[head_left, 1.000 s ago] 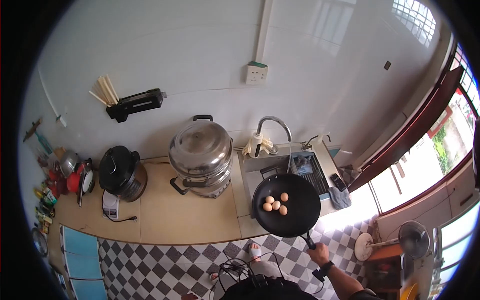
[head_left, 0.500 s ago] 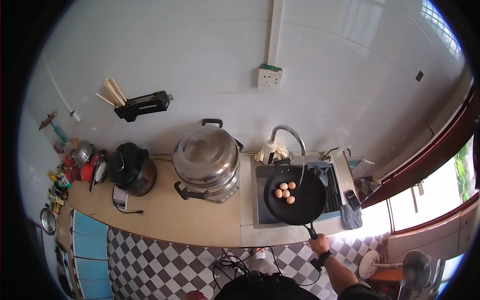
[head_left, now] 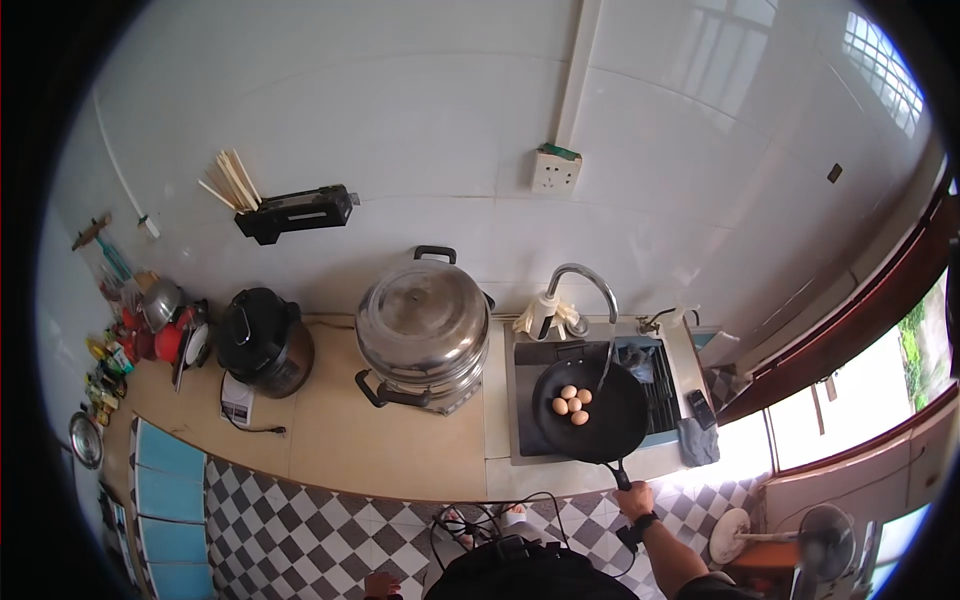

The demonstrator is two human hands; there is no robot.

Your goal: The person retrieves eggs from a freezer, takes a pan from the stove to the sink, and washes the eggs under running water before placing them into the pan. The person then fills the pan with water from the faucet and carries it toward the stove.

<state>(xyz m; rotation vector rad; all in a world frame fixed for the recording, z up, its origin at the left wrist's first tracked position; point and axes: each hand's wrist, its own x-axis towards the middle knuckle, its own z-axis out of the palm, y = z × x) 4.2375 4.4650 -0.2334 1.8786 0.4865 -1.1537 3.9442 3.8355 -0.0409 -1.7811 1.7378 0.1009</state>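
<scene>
My right hand [head_left: 635, 499] is closed around the handle of a black frying pan [head_left: 622, 418], which rests over the sink [head_left: 525, 440]. Several brown eggs [head_left: 574, 404] lie grouped in the left part of the pan. From the curved faucet [head_left: 588, 270], a thin stream of water runs down into the pan. At the bottom edge, my left hand [head_left: 381, 584] shows only in part, low beside my body and away from the counter; its fingers are too cut off to judge.
Left of the sink stands a large steel steamer pot [head_left: 422, 318]. Further left are a black electric cooker [head_left: 262, 335] and a small white scale [head_left: 237, 402]. A grey cloth [head_left: 698, 442] and a dark phone-like device [head_left: 701, 408] lie right of the sink. Cables [head_left: 480, 523] hang before my body.
The view has shifted slightly, so the counter sits lower in the picture. The eggs have moved a little closer together in the pan. My right hand keeps its grip.
</scene>
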